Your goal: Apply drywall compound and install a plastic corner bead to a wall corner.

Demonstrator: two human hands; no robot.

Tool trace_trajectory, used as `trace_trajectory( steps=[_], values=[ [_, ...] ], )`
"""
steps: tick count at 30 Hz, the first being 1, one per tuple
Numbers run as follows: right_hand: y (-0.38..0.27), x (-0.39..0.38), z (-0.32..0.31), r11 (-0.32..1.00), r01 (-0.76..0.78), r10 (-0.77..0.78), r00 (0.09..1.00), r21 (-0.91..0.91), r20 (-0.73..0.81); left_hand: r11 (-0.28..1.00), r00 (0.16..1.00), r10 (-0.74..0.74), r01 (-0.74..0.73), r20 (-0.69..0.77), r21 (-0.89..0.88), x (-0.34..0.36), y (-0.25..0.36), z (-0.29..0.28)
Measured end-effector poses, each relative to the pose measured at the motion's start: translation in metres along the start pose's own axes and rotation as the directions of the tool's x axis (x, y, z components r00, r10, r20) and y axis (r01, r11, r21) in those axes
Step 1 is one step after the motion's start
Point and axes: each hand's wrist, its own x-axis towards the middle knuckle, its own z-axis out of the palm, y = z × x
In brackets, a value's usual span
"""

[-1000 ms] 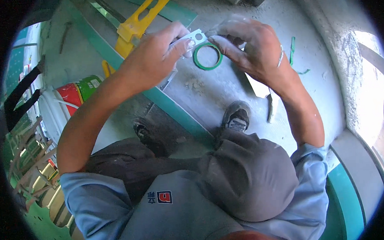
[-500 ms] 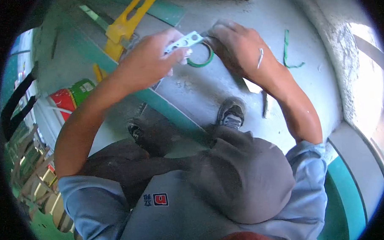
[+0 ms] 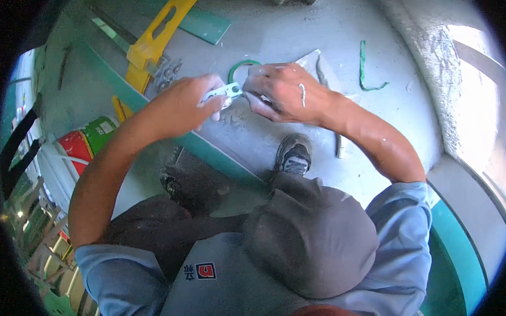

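Note:
My left hand (image 3: 192, 99) is closed round a short white strip with round holes (image 3: 222, 93), whose right end sticks out beyond the thumb. Curled in front of it is my right hand (image 3: 287, 93), with its fingertips at that free end. Whatever those fingers pinch is mostly hidden. White smears mark the left fingertips, and a white streak lies on the back of the right hand. Partly behind my right fingers, a roll of green tape (image 3: 239, 64) rests on the floor.
A long green-edged board (image 3: 225, 156) crosses the floor on the left, near a yellow plastic tool (image 3: 140, 50). Further left stands a red and green bucket (image 3: 82, 143). A torn green strip (image 3: 363, 70) lies right, towards a rough wall (image 3: 437, 90). My shoe (image 3: 293, 155) is below my hands.
Both hands have come lower and nearer to me, the left also shifting left with the perforated strip. My right hand has turned, with its fingers now pointing left towards the strip's end.

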Motion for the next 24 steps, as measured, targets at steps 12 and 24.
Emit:
trace_trajectory(
  steps=[12, 24],
  values=[
    [0.015, -0.026, -0.002, 0.252, -0.41, 0.799, 0.599, 0.876, 0.051, 0.814, 0.856, 0.42, -0.207, -0.303, 0.543, 0.057, 0.007, -0.004],
    [0.034, -0.025, -0.037, 0.093, 0.085, 0.907, 0.403, 0.992, -0.12, 0.798, 0.558, 0.579, -0.239, -0.595, 0.553, 0.096, -0.018, 0.019]
  ],
)
